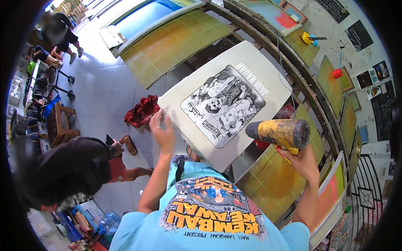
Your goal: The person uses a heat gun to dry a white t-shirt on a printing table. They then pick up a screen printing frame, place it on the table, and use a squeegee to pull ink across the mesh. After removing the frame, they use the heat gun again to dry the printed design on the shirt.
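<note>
My right hand (303,164) grips the handle of a yellow and black heat gun (278,133), which points left over the lower right edge of a printed T-shirt. The pale cream shirt (261,62) is stretched flat on a board and carries a black and grey rectangular picture print (226,104) with white lettering above it. My left hand (163,133) is beside the shirt's left corner, its fingers apart and holding nothing that I can make out. Whether the fingertips touch the cloth is unclear.
Stained printing boards (176,44) flank the shirt along a curved metal rail (293,69). A dark red cloth (142,111) lies on the tiled floor. One person in a dark top (71,167) stands close on my left; another person (63,31) is farther back. A wooden stool (63,125) stands at left.
</note>
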`<state>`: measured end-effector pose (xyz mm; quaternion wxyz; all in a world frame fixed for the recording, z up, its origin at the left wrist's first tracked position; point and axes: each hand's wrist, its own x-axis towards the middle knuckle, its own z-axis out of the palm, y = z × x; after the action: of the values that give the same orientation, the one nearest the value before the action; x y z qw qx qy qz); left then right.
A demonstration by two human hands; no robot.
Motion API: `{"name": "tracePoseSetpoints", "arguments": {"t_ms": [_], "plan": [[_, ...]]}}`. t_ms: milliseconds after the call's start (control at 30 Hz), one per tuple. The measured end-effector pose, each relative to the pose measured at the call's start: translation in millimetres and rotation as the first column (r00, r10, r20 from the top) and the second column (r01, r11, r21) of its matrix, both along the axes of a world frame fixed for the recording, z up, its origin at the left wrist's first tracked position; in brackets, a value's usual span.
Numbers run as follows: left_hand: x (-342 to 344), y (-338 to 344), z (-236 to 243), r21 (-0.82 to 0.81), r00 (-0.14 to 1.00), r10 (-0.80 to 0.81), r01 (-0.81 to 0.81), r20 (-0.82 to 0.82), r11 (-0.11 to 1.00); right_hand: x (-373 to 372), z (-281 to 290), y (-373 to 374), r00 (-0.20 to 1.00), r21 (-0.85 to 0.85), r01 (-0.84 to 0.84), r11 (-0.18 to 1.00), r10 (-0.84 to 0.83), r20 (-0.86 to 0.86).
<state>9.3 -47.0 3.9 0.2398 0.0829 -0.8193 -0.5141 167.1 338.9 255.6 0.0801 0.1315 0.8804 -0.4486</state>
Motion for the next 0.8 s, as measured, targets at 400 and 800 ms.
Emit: {"name": "tracePoseSetpoints", "arguments": {"t_ms": [400,800], "plan": [[-7.1,65.4,-18.1,-0.209,0.971,-0.222,0.200,-0.090,0.957,-31.1,-17.6,-36.2,0.998,0.355,0.067,0.933,-0.056,-0.042],[-6.6,56.5,-6.5,-0.047,0.974,-0.214,0.211,-0.069,0.976,-49.9,-17.7,-59.7,0.998,0.381,0.022,0.924,-0.043,0.047]]}}
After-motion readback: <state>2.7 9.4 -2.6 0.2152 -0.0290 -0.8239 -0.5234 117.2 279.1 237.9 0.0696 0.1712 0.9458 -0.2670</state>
